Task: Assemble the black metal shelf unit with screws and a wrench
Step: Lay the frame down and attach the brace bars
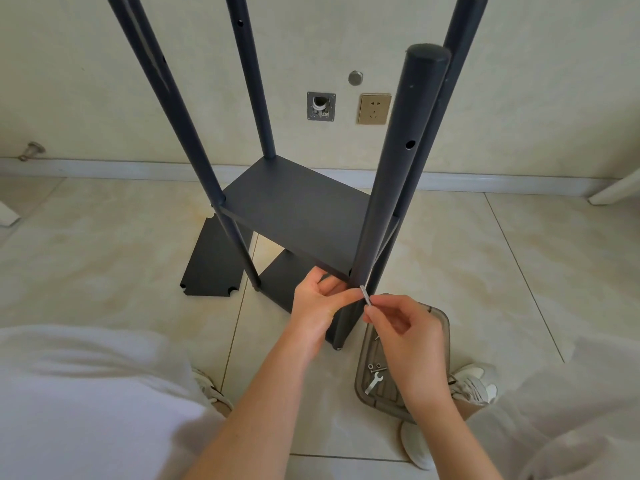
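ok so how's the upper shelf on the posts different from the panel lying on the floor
The upper shelf sits raised, held level between the four posts; the loose panel lies flat on the tiles to its left. The upper shelf's corners meet posts; the loose panel's near corners show bare curved notches. Both are black and rectangular.

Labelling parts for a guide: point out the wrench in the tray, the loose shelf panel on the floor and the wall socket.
wrench (374, 383), head view, its shank.
loose shelf panel (211, 265), head view, middle of its face.
wall socket (374, 109), head view, its faceplate centre.
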`<control>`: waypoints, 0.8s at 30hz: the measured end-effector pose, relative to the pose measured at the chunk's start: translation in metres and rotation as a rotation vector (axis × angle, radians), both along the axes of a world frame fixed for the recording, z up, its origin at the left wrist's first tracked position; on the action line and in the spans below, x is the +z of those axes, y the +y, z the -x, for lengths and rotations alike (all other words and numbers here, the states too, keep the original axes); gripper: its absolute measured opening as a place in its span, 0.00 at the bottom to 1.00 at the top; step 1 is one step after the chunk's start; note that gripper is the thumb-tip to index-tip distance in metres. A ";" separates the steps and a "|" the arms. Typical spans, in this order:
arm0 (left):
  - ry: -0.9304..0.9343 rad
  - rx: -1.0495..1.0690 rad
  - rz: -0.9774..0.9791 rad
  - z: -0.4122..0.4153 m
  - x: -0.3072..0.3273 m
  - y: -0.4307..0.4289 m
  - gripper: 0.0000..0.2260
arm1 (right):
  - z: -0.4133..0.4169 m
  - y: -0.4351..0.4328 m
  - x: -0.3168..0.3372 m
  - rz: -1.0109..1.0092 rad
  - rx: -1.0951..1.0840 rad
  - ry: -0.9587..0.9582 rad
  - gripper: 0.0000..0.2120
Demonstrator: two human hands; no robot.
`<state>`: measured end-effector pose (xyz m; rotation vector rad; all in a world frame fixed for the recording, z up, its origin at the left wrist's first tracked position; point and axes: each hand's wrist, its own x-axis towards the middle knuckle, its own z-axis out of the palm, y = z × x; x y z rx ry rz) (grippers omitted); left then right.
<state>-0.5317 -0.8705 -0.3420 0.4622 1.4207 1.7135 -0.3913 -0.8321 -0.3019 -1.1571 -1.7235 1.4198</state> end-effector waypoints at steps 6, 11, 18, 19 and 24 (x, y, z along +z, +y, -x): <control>-0.138 -0.048 -0.090 0.001 0.002 -0.004 0.18 | 0.003 -0.001 -0.002 -0.033 -0.006 -0.004 0.08; -0.273 -0.034 -0.089 0.001 0.005 -0.004 0.05 | 0.005 -0.001 -0.004 -0.028 -0.025 -0.012 0.09; -0.247 0.005 -0.008 -0.001 0.009 -0.002 0.09 | 0.008 0.000 -0.005 -0.050 -0.030 -0.013 0.09; -0.244 0.008 -0.003 -0.002 0.010 -0.003 0.09 | 0.008 0.000 -0.005 -0.056 -0.029 -0.012 0.09; -0.235 0.025 0.005 -0.004 0.012 -0.003 0.06 | 0.008 0.002 -0.004 -0.052 -0.024 0.001 0.09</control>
